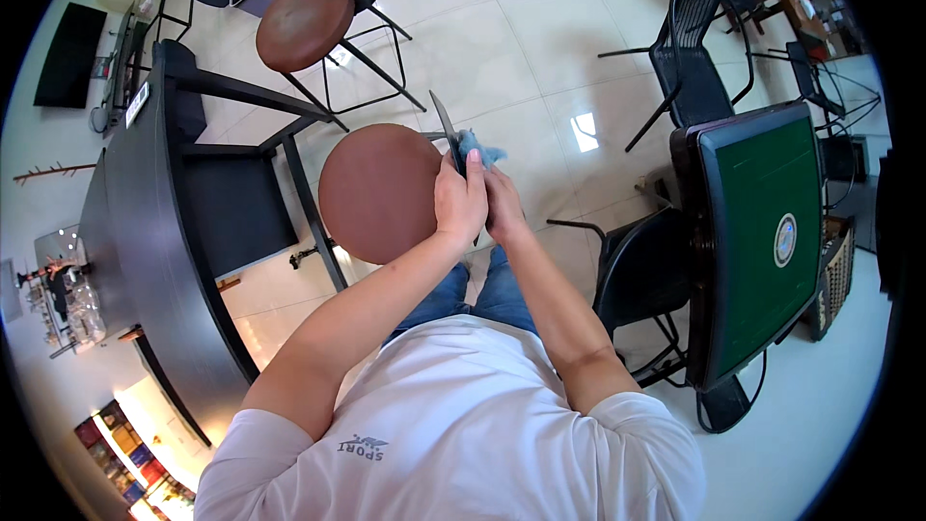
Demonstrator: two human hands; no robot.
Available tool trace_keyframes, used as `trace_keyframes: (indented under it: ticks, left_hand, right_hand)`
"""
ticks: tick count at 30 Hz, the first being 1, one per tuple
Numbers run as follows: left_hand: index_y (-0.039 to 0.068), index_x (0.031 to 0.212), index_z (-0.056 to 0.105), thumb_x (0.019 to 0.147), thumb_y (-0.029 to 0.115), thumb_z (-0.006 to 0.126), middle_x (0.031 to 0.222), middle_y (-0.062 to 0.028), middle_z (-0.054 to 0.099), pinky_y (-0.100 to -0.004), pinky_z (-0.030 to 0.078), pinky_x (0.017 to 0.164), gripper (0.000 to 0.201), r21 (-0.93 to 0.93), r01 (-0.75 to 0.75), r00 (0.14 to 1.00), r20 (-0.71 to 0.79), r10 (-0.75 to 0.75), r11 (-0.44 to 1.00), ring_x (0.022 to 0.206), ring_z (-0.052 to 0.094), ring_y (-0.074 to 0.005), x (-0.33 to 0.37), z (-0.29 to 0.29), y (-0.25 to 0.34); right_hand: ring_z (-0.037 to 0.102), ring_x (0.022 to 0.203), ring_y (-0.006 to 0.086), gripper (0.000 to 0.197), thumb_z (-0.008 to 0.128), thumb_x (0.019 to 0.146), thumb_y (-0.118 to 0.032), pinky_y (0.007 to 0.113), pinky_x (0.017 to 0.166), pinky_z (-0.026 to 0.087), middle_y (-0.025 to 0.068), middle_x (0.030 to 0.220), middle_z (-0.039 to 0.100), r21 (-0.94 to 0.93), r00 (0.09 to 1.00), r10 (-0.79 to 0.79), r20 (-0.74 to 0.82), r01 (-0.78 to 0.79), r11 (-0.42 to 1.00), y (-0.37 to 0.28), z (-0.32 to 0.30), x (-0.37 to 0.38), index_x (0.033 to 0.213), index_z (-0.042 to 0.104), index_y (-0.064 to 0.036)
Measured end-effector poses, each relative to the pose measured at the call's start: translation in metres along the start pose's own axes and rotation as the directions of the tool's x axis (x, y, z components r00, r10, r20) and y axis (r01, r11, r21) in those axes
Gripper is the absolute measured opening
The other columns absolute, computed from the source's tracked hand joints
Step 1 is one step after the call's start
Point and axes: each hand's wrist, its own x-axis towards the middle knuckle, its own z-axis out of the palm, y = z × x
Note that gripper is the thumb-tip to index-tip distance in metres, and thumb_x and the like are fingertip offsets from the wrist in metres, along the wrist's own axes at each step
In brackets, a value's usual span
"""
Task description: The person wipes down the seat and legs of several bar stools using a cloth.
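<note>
In front of me stands a stool with a round brown seat (378,193). Its thin dark backrest (445,119) rises at the seat's right side, seen nearly edge-on. My left hand (461,199) is closed around the near part of that backrest, on the side facing the seat. On the opposite side, my right hand (503,203) is closed on a crumpled blue cloth (481,150), which lies against the backrest. The two hands are close together, and the right fingers are partly hidden behind the left hand.
A long dark counter (154,222) runs along my left. Another brown-seated stool (307,23) stands farther ahead. To the right are a green-topped table (757,241), a black chair (644,265) beside it and a black slatted armchair (690,58). Glossy tiles (540,29) cover the floor.
</note>
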Motion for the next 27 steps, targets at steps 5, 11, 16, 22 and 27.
trace_keyframes:
  ticks: [5,11,16,22,27]
  left_hand:
    - [-0.006,0.138,0.048,0.105,0.053,0.041,0.129,-0.0239,0.061,-0.0412,0.044,0.105,0.068,-0.062,0.070,0.997,0.026,-0.069,0.996,0.125,0.057,-0.0329,0.000,-0.002,-0.001]
    - [0.002,0.152,0.035,0.103,0.062,0.039,0.154,-0.0151,0.041,-0.0387,0.034,0.112,0.078,-0.687,0.283,0.959,0.224,-0.176,0.669,0.138,0.042,-0.0262,-0.010,-0.046,-0.025]
    - [0.014,0.152,0.038,0.100,0.064,0.044,0.151,-0.0089,0.045,-0.0419,0.040,0.109,0.073,-0.835,0.190,0.976,0.220,-0.004,0.516,0.135,0.046,-0.0243,-0.051,-0.102,0.006]
    - [0.015,0.139,0.051,0.102,0.050,0.045,0.132,-0.0082,0.061,-0.0402,0.045,0.106,0.051,-0.872,0.450,0.892,0.429,-0.142,0.193,0.121,0.059,-0.0232,-0.049,-0.133,-0.036]
    - [0.011,0.141,0.048,0.100,0.036,0.056,0.119,-0.0096,0.065,-0.0435,0.052,0.096,0.048,-0.851,0.376,0.919,0.290,-0.268,0.367,0.112,0.063,-0.0245,-0.018,-0.128,-0.079]
  right_hand:
    - [0.064,0.113,0.0229,0.039,0.052,0.102,-0.030,0.037,0.098,0.049,0.0095,0.123,0.067,0.256,0.997,-0.051,0.060,0.034,0.966,-0.027,0.005,-0.025,0.129,0.059,-0.0028]
    - [0.046,0.138,0.0343,0.057,0.033,0.105,-0.034,0.049,0.116,0.034,0.0157,0.152,0.046,0.498,0.955,-0.215,0.202,0.089,0.863,-0.083,0.059,-0.072,0.151,0.036,-0.0015]
    - [0.043,0.142,0.0319,0.059,0.041,0.106,-0.039,0.040,0.118,0.030,0.0172,0.153,0.045,-0.166,0.929,-0.212,0.304,0.270,0.948,-0.052,0.098,-0.084,0.152,0.037,-0.0011]
    - [0.044,0.137,0.0447,0.063,0.056,0.100,-0.038,0.045,0.117,0.033,0.0298,0.147,0.046,-0.733,0.706,-0.202,0.678,0.633,-0.248,-0.017,0.135,-0.105,0.144,0.044,0.0055]
    - [0.058,0.122,0.0378,0.037,0.061,0.096,-0.023,0.044,0.107,0.043,0.0225,0.131,0.061,-0.770,0.603,-0.551,0.577,0.627,-0.121,-0.049,0.108,-0.096,0.124,0.061,0.0025]
